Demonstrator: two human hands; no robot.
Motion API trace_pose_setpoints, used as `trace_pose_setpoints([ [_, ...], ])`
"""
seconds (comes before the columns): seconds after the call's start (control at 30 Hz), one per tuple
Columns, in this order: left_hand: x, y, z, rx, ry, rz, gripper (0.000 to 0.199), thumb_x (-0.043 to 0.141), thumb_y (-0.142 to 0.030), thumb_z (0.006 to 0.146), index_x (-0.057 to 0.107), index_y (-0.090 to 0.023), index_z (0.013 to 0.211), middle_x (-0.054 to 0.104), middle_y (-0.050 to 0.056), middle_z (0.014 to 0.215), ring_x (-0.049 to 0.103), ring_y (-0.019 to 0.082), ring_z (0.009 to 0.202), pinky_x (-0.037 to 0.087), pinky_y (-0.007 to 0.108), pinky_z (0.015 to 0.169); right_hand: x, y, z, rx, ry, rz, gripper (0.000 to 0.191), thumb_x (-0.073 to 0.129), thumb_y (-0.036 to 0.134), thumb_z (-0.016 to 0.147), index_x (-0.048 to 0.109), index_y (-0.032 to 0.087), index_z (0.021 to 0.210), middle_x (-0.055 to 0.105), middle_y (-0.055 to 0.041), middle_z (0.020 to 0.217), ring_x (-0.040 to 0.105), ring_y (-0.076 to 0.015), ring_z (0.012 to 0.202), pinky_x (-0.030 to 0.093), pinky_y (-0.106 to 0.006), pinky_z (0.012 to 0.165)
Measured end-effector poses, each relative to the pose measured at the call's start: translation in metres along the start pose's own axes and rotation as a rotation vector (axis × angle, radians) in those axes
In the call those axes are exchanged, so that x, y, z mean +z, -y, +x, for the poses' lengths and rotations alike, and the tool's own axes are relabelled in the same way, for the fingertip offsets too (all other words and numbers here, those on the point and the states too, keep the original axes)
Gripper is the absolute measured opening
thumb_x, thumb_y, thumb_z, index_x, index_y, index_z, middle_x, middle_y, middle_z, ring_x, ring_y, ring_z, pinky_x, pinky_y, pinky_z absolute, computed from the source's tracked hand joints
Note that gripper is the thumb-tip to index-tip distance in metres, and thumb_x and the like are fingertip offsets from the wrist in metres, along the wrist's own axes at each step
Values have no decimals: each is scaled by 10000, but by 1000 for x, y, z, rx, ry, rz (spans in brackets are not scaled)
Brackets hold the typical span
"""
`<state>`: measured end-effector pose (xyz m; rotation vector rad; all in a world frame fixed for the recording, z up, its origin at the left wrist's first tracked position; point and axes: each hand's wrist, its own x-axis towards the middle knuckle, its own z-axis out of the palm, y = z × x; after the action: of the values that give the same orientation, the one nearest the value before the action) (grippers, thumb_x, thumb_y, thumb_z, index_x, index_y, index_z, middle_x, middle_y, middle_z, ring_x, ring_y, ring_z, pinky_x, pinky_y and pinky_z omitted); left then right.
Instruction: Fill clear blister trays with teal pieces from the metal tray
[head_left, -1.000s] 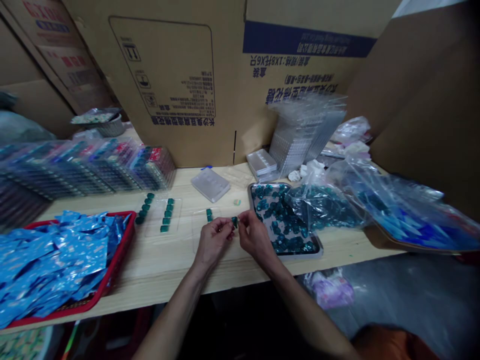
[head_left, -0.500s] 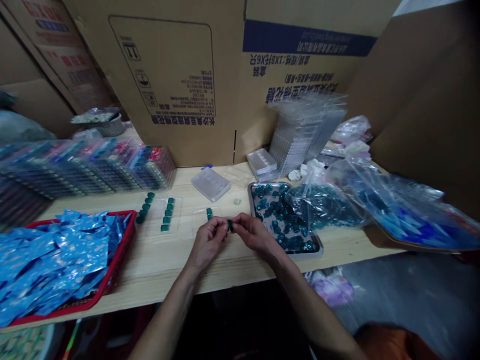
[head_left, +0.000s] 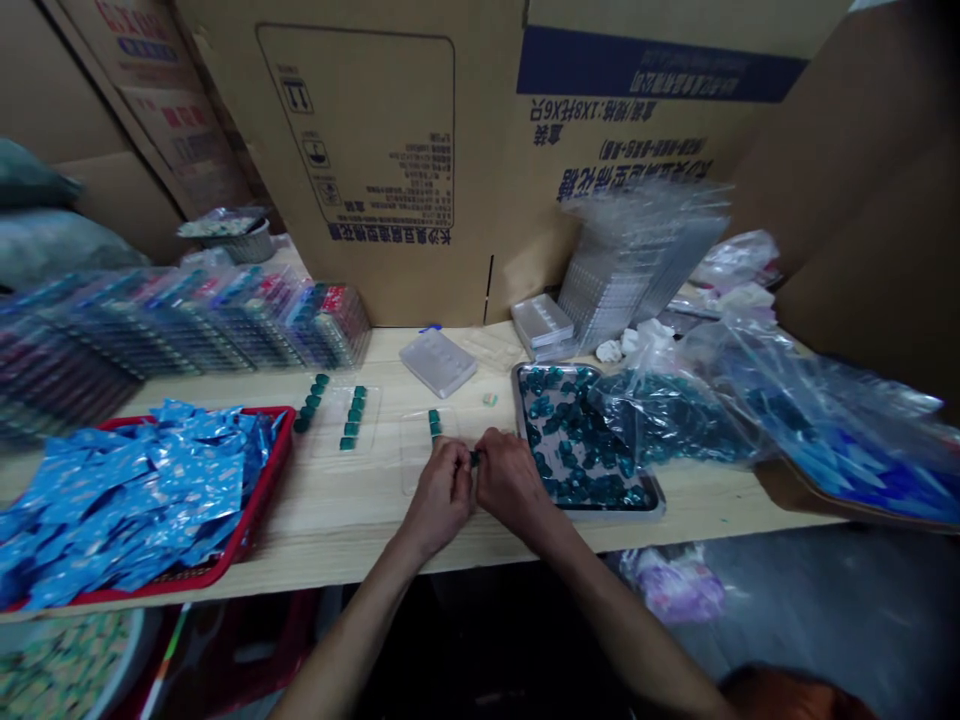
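Observation:
My left hand (head_left: 444, 492) and my right hand (head_left: 510, 478) meet over the wooden table, fingers pinched together. Between their fingertips is a small dark green piece (head_left: 474, 457), mostly hidden, gripped by both. Just behind my left hand lies a clear tray (head_left: 409, 450) with a few green pieces (head_left: 434, 416) in a column. Further left, another clear tray (head_left: 367, 420) bears a column of green pieces (head_left: 355, 404), with a further row (head_left: 311, 400) beside it. A metal tray (head_left: 600, 512) of glossy green wrapped pieces sits right of my right hand.
A red basket (head_left: 281, 462) of blue packets stands left. Filled clear boxes (head_left: 330, 325) are stacked behind it. At the back are empty clear trays (head_left: 630, 270) and a large carton (head_left: 390, 280). Plastic bags (head_left: 675, 415) lie at right.
The view has shifted, so most things appear further right. My fingers have closed in more tightly around the green piece, and my hands are nearer each other.

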<state>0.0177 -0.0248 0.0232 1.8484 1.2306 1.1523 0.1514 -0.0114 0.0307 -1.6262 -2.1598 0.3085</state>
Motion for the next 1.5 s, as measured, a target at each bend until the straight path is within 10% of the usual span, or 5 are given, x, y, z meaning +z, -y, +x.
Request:
trace_pose_setpoints([
  [0.27,-9,-1,1,-280,-61,-357,240,609,-366,866,560,-195,1027,599,-1,836,575,132,737,451,243,700,-7,-5,9,21,35,232,120,488,115,871,552,178,950,705,-49,831,663,-194,767,382,-259,681],
  [0.73,1,12,-5,-310,-158,-277,354,559,-239,823,723,-158,1126,753,70,1091,687,212,1020,505,320,935,-5,13,-2,-16,96,69,141,404,154,960,541,145,991,689,-83,868,659,-223,822,369,-302,697],
  [1.0,0,12,-11,-339,-220,-59,357,597,-188,765,733,-158,1093,771,58,881,701,189,755,526,285,742,-2,18,-2,35,135,40,110,462,126,909,549,136,976,687,-109,892,651,-241,868,384,-319,760],
  [1.27,-23,5,-12,-654,-134,-742,370,827,-377,671,783,-127,940,772,98,923,698,152,812,534,236,814,-2,9,1,-17,98,98,131,462,141,919,564,151,999,692,-79,866,656,-217,822,373,-292,725],
  [1.5,-29,9,-13,-749,-188,-944,332,919,-190,542,767,-117,828,761,54,850,687,107,727,554,165,710,6,14,0,-32,82,233,131,492,125,875,574,161,972,679,-42,792,644,-194,728,377,-276,680],
])
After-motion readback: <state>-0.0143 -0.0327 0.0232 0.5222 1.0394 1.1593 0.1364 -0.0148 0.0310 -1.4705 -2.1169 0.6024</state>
